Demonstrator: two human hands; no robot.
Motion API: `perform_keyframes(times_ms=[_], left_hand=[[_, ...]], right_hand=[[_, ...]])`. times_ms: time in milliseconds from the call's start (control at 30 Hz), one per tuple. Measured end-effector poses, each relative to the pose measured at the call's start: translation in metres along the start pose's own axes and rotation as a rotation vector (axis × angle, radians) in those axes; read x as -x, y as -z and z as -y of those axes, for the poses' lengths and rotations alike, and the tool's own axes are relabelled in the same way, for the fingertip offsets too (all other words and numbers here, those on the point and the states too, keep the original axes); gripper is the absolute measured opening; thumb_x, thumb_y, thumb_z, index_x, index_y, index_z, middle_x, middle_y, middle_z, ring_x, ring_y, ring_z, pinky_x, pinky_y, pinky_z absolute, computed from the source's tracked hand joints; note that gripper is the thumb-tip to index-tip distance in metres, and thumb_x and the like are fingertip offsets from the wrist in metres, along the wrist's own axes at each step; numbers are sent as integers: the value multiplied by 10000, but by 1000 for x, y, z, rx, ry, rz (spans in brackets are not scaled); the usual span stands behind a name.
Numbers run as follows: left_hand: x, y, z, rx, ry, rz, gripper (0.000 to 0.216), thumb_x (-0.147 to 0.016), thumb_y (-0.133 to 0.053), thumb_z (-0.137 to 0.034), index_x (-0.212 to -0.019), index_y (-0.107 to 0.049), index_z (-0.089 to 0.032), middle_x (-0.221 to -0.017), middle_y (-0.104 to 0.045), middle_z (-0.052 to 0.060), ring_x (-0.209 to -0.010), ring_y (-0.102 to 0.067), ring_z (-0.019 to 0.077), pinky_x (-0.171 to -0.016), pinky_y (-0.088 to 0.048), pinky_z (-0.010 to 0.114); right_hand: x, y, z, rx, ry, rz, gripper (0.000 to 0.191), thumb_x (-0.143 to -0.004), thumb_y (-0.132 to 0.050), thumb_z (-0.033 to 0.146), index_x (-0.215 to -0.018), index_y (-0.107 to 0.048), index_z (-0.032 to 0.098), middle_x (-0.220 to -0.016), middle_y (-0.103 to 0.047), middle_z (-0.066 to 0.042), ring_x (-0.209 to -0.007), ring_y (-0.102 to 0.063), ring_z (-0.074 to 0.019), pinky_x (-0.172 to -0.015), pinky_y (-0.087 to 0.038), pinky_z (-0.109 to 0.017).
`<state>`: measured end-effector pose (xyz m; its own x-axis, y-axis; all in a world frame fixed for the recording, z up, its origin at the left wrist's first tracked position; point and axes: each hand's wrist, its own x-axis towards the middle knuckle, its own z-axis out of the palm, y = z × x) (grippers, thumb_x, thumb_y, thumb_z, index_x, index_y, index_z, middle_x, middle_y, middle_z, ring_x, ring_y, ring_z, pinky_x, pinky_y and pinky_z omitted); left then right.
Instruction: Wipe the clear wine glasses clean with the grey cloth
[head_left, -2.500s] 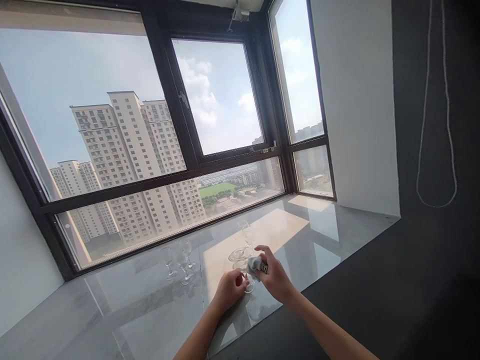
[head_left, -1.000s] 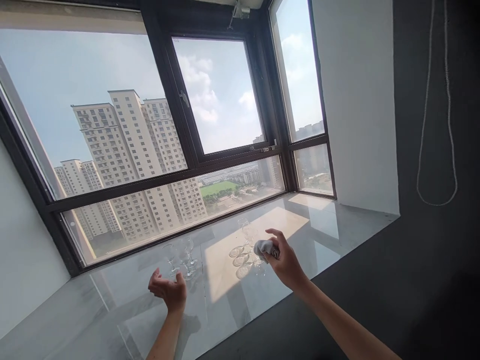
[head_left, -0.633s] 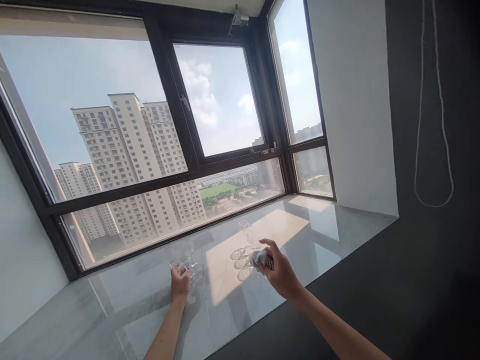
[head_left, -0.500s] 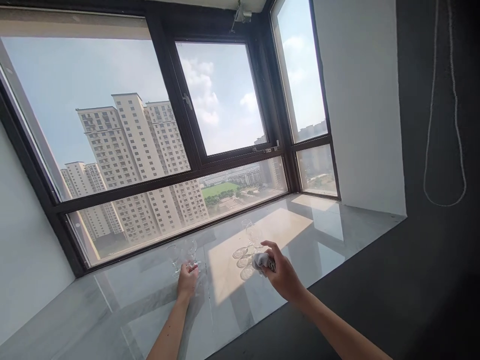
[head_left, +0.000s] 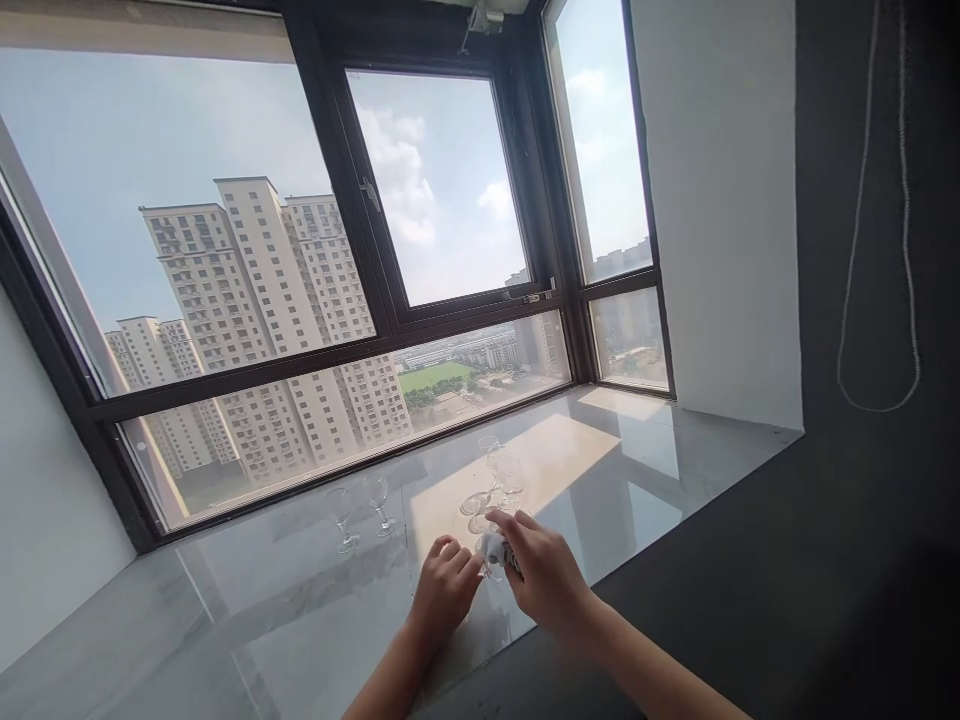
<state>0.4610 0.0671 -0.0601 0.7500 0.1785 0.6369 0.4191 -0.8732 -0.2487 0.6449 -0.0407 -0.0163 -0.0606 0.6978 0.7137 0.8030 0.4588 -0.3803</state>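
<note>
My right hand is closed around a crumpled grey-white cloth over the front of the sill. Close against its left side is my left hand, fingers curled in and tips near the cloth; whatever they grip is hidden. Just beyond both hands, several clear stemmed glasses are grouped in the sunlit patch, partly covered by my right hand. Farther left, a stemmed glass and another stemmed glass stand upright, apart from both hands.
The glossy marble windowsill runs beneath dark-framed windows. Its front edge drops to a dark area at lower right. A white wall bounds the right end, and a looped cord hangs beyond it.
My left hand has moved right, away from the two standing glasses, and come up beside my right hand. My right hand, with the cloth, has shifted slightly left and nearer.
</note>
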Motion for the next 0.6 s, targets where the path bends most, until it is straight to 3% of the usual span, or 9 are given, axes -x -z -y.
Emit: perform_keyframes(times_ms=[67, 133, 300, 467, 600], left_hand=[[0, 2, -2, 46, -5, -34, 169, -919, -476, -171, -965, -631, -222, -737, -634, 33, -741, -586, 190, -879, -447, 386], [2, 0, -1, 94, 82, -63, 182, -933, -447, -166, -925, -623, -213, -721, -621, 31, -729, -570, 182, -839, -450, 357], [8, -10, 3, 224, 284, -64, 242, -970, -441, -255, -821, -624, -201, -764, -657, 42, -739, -588, 177, -696, -447, 281], [10, -15, 4, 361, 438, -14, 273, -990, -382, -266, -1010, -649, -208, -721, -673, 13, -666, -613, 157, -633, -448, 245], [9, -15, 4, 320, 435, 43, 235, -931, -480, -218, -1088, -655, -223, -771, -706, 16, -699, -643, 173, -645, -459, 250]], right_hand=[[-2, 4, -7, 25, -79, -45, 596, -759, -483, 67, -1317, -408, 263, -1057, -668, -94, -885, -645, -270, -687, -464, -328], [-4, 6, -15, -8, -164, -83, 562, -772, -494, 95, -1300, -399, 263, -1006, -668, -73, -854, -641, -255, -671, -462, -318], [-4, 3, -22, -302, -239, -90, 483, -806, -530, 178, -1264, -404, 264, -837, -629, 4, -732, -601, -183, -653, -467, -278], [-6, 1, -14, -616, -287, -85, 460, -804, -570, 224, -1235, -416, 253, -806, -602, 17, -705, -579, -161, -630, -476, -265], [-6, 0, -11, -610, -285, -107, 452, -796, -569, 200, -1219, -422, 262, -826, -605, 17, -717, -578, -159, -647, -474, -271]])
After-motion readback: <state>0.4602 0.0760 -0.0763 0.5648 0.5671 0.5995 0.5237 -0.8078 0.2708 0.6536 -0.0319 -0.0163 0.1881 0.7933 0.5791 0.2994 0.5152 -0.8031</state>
